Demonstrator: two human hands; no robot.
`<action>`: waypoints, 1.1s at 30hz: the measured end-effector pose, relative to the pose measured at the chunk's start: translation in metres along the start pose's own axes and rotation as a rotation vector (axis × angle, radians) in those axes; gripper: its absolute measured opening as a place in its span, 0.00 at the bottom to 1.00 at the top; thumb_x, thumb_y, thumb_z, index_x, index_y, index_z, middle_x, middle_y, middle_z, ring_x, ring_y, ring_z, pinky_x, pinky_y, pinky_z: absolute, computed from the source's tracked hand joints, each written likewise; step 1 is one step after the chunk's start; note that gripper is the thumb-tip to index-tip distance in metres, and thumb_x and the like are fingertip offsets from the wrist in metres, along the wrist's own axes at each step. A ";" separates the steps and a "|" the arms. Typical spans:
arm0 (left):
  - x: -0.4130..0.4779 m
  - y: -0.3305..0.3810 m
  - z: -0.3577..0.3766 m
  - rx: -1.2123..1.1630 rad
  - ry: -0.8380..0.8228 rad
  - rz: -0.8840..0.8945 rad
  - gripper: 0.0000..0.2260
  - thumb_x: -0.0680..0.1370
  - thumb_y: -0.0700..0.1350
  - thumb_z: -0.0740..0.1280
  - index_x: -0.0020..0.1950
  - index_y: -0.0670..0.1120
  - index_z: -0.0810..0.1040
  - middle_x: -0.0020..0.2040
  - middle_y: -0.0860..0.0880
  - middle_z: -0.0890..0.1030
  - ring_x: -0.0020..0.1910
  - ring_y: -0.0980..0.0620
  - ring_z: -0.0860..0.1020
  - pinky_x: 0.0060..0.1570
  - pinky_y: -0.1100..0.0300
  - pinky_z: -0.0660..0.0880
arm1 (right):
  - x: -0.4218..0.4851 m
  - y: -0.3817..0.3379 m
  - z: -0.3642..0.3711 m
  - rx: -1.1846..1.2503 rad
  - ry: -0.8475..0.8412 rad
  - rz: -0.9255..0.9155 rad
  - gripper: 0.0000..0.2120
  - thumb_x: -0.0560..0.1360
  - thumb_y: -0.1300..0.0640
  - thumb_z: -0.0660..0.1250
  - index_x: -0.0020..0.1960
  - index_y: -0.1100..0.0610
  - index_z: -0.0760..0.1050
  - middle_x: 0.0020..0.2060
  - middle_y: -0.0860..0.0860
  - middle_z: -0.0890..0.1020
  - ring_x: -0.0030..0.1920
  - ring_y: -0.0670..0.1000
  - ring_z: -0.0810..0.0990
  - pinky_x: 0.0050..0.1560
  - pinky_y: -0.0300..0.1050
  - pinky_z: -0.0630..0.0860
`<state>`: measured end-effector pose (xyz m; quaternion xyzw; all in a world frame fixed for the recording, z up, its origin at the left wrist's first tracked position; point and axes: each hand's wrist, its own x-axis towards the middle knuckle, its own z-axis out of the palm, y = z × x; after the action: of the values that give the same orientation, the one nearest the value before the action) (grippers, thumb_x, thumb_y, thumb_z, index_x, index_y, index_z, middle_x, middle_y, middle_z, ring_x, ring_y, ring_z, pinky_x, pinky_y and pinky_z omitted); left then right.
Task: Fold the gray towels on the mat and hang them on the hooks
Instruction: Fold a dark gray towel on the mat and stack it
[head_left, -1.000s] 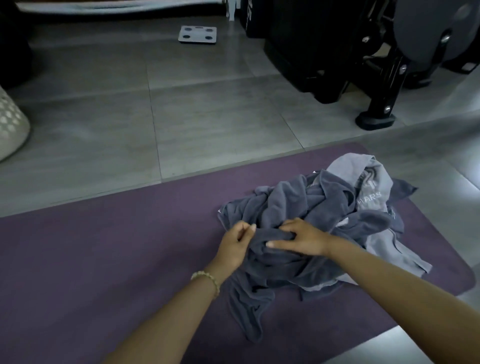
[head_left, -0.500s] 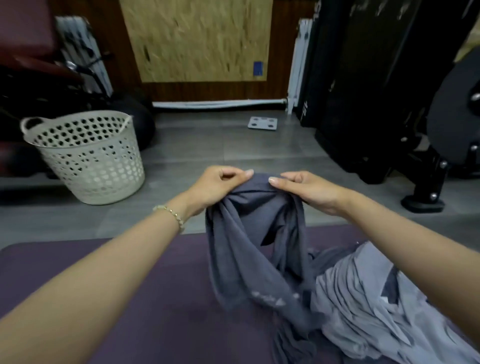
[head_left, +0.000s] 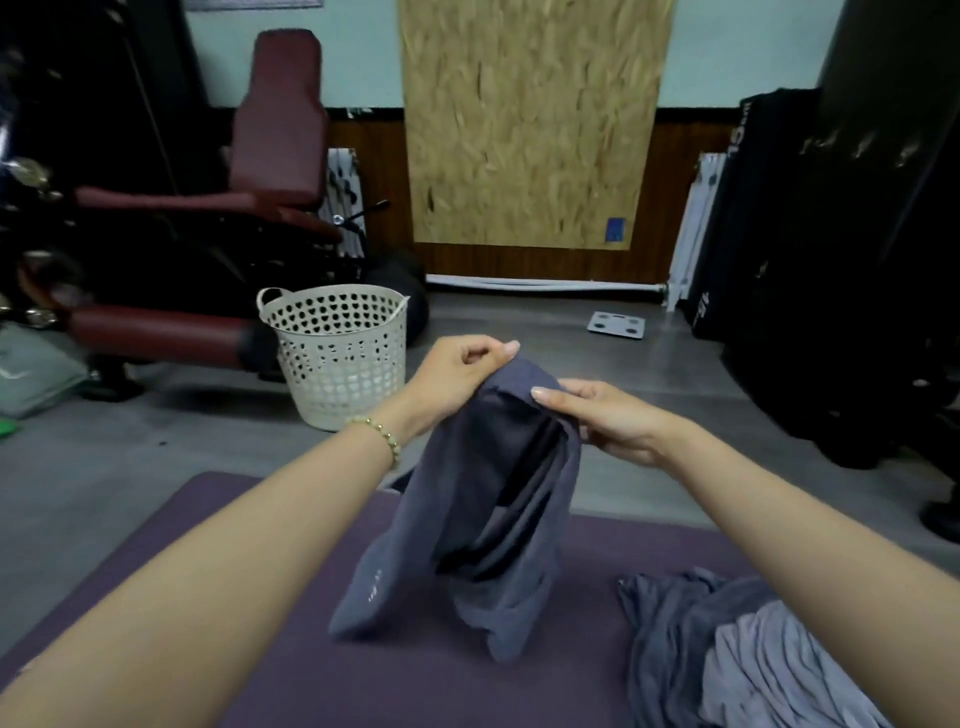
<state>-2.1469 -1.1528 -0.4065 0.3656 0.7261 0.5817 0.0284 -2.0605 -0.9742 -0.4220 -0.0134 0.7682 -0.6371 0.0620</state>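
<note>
Two hands pinch top edge of dark gray towel (head_left: 467, 519) above purple mat (head_left: 208, 545), left hand (head_left: 462, 374) and right hand (head_left: 608, 421) side by side. Towel hangs bunched below grip, long axis vertical; towel heap (head_left: 727, 649) on mat, nearer right hand.

dark gray towel (head_left: 488, 499) — held up, draped | gray towels (head_left: 737, 660) — heaped on mat (head_left: 260, 639)

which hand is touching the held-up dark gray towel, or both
Touching, both. The head view shows the left hand and the right hand each pinching the top edge of the held-up dark gray towel.
</note>
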 end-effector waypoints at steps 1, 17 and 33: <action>-0.010 -0.006 -0.005 -0.013 -0.008 -0.047 0.11 0.78 0.48 0.66 0.37 0.47 0.80 0.34 0.56 0.81 0.35 0.64 0.76 0.38 0.73 0.71 | 0.001 0.005 0.011 0.038 -0.006 -0.008 0.21 0.68 0.48 0.70 0.58 0.56 0.79 0.55 0.55 0.83 0.55 0.50 0.81 0.59 0.42 0.75; -0.061 -0.099 -0.055 0.069 0.243 -0.398 0.13 0.77 0.51 0.68 0.39 0.43 0.81 0.40 0.47 0.79 0.40 0.55 0.74 0.43 0.65 0.72 | -0.017 0.114 0.005 -0.188 -0.197 0.393 0.34 0.59 0.38 0.77 0.57 0.59 0.80 0.51 0.54 0.85 0.51 0.51 0.84 0.52 0.42 0.79; -0.078 -0.117 0.057 0.065 -0.359 -0.553 0.29 0.77 0.66 0.52 0.58 0.46 0.81 0.51 0.55 0.80 0.51 0.60 0.76 0.55 0.64 0.70 | 0.001 0.113 0.019 0.142 -0.147 0.228 0.23 0.70 0.55 0.68 0.61 0.68 0.74 0.54 0.61 0.80 0.52 0.55 0.79 0.56 0.44 0.77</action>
<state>-2.1219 -1.1560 -0.5560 0.2520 0.7995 0.4548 0.3008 -2.0525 -0.9721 -0.5364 0.0319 0.7111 -0.6760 0.1906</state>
